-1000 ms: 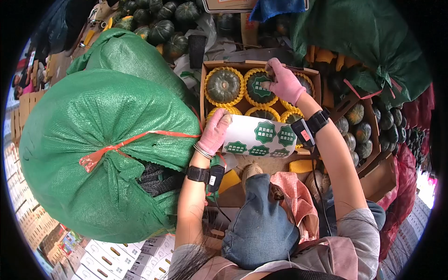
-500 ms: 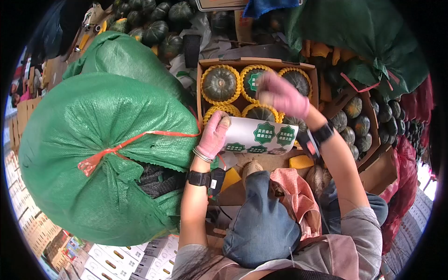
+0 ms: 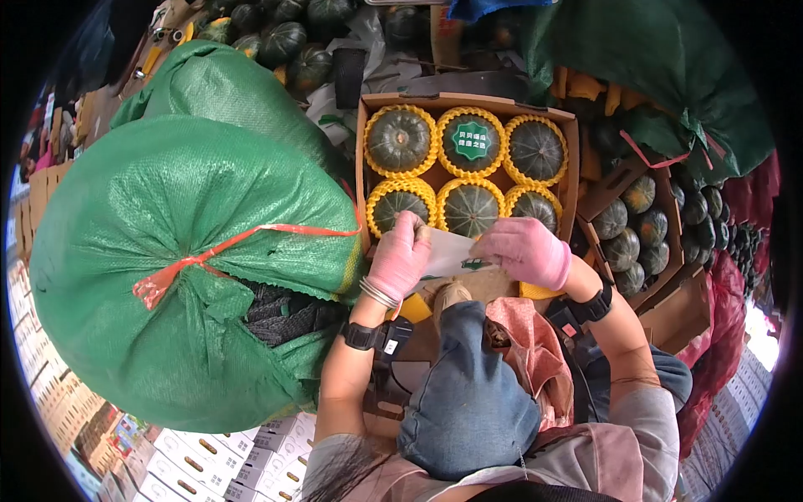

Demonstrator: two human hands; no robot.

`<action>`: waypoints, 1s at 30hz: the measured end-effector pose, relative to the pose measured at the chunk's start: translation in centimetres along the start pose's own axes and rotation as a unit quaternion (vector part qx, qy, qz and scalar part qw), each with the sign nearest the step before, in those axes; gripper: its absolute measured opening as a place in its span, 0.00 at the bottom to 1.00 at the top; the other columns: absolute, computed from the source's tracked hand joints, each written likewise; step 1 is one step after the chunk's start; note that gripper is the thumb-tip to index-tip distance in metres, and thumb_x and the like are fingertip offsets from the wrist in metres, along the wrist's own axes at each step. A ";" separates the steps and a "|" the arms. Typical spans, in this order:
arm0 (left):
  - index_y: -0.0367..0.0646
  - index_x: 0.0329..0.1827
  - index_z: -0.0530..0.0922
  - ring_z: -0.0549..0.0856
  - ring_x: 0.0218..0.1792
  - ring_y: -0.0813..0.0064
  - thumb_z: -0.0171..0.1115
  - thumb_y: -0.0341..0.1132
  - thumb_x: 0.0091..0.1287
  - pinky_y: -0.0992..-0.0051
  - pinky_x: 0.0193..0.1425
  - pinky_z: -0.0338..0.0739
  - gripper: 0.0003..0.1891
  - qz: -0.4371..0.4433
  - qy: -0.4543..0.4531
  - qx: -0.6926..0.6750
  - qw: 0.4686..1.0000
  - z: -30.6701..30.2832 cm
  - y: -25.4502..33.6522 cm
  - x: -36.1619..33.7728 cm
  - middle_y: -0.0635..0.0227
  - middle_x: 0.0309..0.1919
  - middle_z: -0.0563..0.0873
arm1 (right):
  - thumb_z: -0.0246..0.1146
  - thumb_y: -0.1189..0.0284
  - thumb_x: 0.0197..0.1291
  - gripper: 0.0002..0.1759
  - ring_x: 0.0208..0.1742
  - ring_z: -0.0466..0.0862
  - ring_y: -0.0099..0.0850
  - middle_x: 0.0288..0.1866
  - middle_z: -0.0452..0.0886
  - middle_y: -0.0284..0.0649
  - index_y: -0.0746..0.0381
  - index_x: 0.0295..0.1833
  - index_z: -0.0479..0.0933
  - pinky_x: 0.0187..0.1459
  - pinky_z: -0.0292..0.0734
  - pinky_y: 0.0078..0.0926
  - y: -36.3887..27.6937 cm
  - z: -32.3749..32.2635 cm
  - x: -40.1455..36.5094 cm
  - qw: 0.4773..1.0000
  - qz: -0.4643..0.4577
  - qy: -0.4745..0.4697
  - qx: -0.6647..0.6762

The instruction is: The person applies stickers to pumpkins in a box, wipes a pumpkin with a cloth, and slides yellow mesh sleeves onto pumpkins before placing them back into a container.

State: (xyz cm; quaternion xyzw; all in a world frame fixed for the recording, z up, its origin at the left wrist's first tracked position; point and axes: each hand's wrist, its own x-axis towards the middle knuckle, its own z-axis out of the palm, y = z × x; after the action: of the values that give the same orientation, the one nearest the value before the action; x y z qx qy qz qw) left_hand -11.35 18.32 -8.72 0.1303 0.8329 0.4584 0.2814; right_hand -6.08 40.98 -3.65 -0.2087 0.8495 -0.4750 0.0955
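Cannot see the right end of the sticker sheet (image 3: pixel 449 248) beneath the right hand (image 3: pixel 527 251), nor read its print. Cannot see the near-left pumpkin (image 3: pixel 400 204) whole behind the left hand (image 3: pixel 401 259). See the blue cloth (image 3: pixel 493 8) cut by the top edge. Cannot read tiny lettering on the white cartons (image 3: pixel 199 456).

Carton (image 3: pixel 572 146): six pumpkins (image 3: pixel 400 140) inside, two rows of three
Sticker (image 3: pixel 471 141): on far row's middle pumpkin
Sheet (image 3: pixel 450 244): at near edge, between left hand (image 3: pixel 400 261) and right hand (image 3: pixel 529 253)
Sack (image 3: pixel 176 217): beside left edge
Loose pumpkins (image 3: pixel 283 40): behind far left corner
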 end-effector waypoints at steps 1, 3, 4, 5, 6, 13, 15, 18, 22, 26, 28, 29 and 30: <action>0.41 0.38 0.68 0.80 0.31 0.44 0.55 0.33 0.66 0.55 0.33 0.73 0.06 -0.001 0.016 0.012 1.000 0.0 -0.3 -0.3 0.48 0.26 0.80 | 0.66 0.76 0.44 0.11 0.41 0.79 0.38 0.36 0.79 0.36 0.57 0.37 0.82 0.44 0.75 0.34 0.0 0.2 -0.1 1.000 -0.002 -0.010 0.007; 0.41 0.39 0.67 0.81 0.31 0.44 0.53 0.32 0.67 0.53 0.34 0.73 0.05 0.005 0.058 0.058 0.997 -0.3 -0.6 -0.8 0.48 0.26 0.80 | 0.67 0.74 0.41 0.10 0.45 0.77 0.38 0.39 0.79 0.36 0.55 0.35 0.83 0.48 0.72 0.36 -0.6 -0.4 0.6 0.999 -0.034 -0.017 0.006; 0.41 0.41 0.67 0.81 0.31 0.44 0.52 0.33 0.68 0.53 0.34 0.74 0.06 0.005 0.065 0.068 0.996 -1.0 -1.2 -1.0 0.48 0.27 0.80 | 0.69 0.73 0.39 0.10 0.50 0.75 0.38 0.42 0.78 0.36 0.54 0.33 0.84 0.51 0.68 0.38 -1.1 -1.1 1.1 0.998 -0.065 -0.023 0.003; 0.41 0.41 0.67 0.81 0.31 0.44 0.52 0.33 0.68 0.53 0.34 0.74 0.06 0.003 0.083 0.077 0.994 -1.5 -1.7 -1.2 0.48 0.27 0.81 | 0.68 0.72 0.49 0.01 0.58 0.70 0.39 0.51 0.75 0.42 0.54 0.29 0.84 0.58 0.62 0.40 -1.2 -2.6 1.9 0.989 -0.080 -0.082 0.094; 0.40 0.41 0.67 0.81 0.31 0.44 0.52 0.34 0.68 0.53 0.34 0.74 0.07 0.002 0.101 0.085 0.991 -2.1 -1.8 -1.2 0.48 0.27 0.81 | 0.69 0.63 0.52 0.07 0.53 0.74 0.37 0.48 0.76 0.41 0.54 0.27 0.84 0.54 0.66 0.35 0.4 -2.8 2.9 0.964 -0.132 -0.094 0.209; 0.40 0.42 0.69 0.82 0.31 0.51 0.52 0.35 0.70 0.62 0.34 0.75 0.08 0.085 0.129 -0.011 0.988 -2.1 -3.4 -1.0 0.54 0.28 0.79 | 0.55 0.81 0.57 0.13 0.41 0.80 0.47 0.37 0.79 0.49 0.61 0.49 0.65 0.42 0.74 0.37 7.0 -2.7 14.2 0.990 0.072 0.118 -0.005; 0.40 0.42 0.70 0.80 0.28 0.63 0.53 0.34 0.70 0.69 0.34 0.75 0.06 0.103 0.157 -0.029 0.982 -2.1 -3.3 -1.5 0.60 0.27 0.78 | 0.53 0.81 0.58 0.14 0.43 0.80 0.50 0.39 0.80 0.50 0.60 0.49 0.66 0.42 0.74 0.40 7.1 -2.3 15.9 0.989 0.103 0.093 -0.048; 0.40 0.42 0.71 0.77 0.28 0.70 0.53 0.35 0.70 0.73 0.35 0.74 0.07 0.104 0.189 -0.064 0.974 -2.1 -3.8 -1.6 0.64 0.28 0.77 | 0.53 0.80 0.57 0.15 0.46 0.78 0.53 0.43 0.80 0.51 0.59 0.50 0.66 0.43 0.73 0.44 7.1 -1.8 17.2 0.979 0.140 -0.013 -0.146; 0.40 0.42 0.71 0.71 0.33 0.82 0.52 0.33 0.70 0.79 0.40 0.71 0.06 0.069 0.163 -0.106 0.978 -2.0 -3.6 -1.9 0.73 0.31 0.74 | 0.55 0.78 0.55 0.19 0.45 0.79 0.52 0.44 0.79 0.50 0.57 0.54 0.68 0.44 0.73 0.44 7.4 -1.0 17.6 0.975 0.111 -0.022 -0.192; 0.39 0.42 0.70 0.70 0.34 0.83 0.52 0.34 0.70 0.80 0.42 0.70 0.07 0.061 0.153 -0.137 0.977 -1.8 -4.2 -1.9 0.73 0.32 0.72 | 0.57 0.73 0.57 0.16 0.44 0.80 0.50 0.43 0.78 0.49 0.53 0.52 0.72 0.43 0.75 0.44 6.2 -1.1 18.0 0.966 0.095 -0.033 -0.239; 0.39 0.42 0.70 0.74 0.31 0.77 0.53 0.35 0.70 0.77 0.39 0.72 0.07 0.075 0.168 -0.115 0.976 -1.8 -4.0 -1.8 0.69 0.30 0.75 | 0.59 0.71 0.57 0.15 0.43 0.80 0.50 0.42 0.78 0.49 0.52 0.51 0.73 0.42 0.75 0.43 5.6 -1.3 17.7 0.963 0.088 -0.045 -0.250; 0.39 0.42 0.70 0.78 0.28 0.72 0.54 0.36 0.70 0.73 0.36 0.74 0.08 0.088 0.183 -0.092 0.975 -1.9 -3.9 -1.8 0.64 0.28 0.77 | 0.60 0.68 0.57 0.14 0.42 0.80 0.49 0.42 0.77 0.48 0.51 0.50 0.75 0.41 0.76 0.42 5.3 -1.3 17.6 0.960 0.081 -0.056 -0.262; 0.39 0.42 0.70 0.78 0.28 0.72 0.54 0.36 0.70 0.73 0.36 0.74 0.08 0.089 0.184 -0.093 0.974 -1.9 -4.0 -1.7 0.64 0.28 0.77 | 0.60 0.68 0.57 0.14 0.42 0.80 0.49 0.42 0.77 0.48 0.51 0.50 0.75 0.41 0.76 0.42 5.4 -1.2 17.6 0.960 0.080 -0.056 -0.263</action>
State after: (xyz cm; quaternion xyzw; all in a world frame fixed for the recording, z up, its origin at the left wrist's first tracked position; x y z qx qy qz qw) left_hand -10.87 14.04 -10.68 0.0910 0.8090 0.5734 0.0922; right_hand -23.67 36.53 -6.91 -0.1839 0.9517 -0.2130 0.1228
